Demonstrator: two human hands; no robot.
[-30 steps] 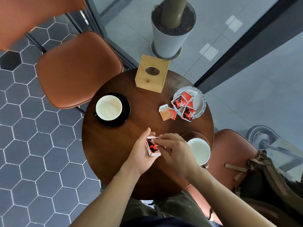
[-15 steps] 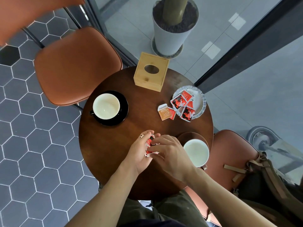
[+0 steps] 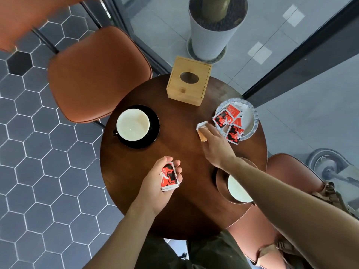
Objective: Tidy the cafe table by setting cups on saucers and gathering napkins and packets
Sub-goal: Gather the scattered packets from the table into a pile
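Packets (image 3: 168, 177): small red stack clamped in left hand (image 3: 160, 186), thumb on one side, fingers on the other, held over the table's (image 3: 174, 148) near-left part. Right hand (image 3: 216, 146) stretched toward the far-right edge, fingertips down on an orange packet (image 3: 202, 131) lying on the wood just beside the plate (image 3: 250, 123); can't tell if it's gripped or only touched. Plate sits at the right edge with several more red packets (image 3: 228, 122) on it, one overhanging the rim. Cup (image 3: 133, 124) on black saucer (image 3: 153, 133), left edge. Second cup (image 3: 238, 189) on brown saucer (image 3: 221, 181), near-right edge, partly hidden under the right forearm. Wooden tissue box (image 3: 188, 80) at the far edge. Hands well apart.
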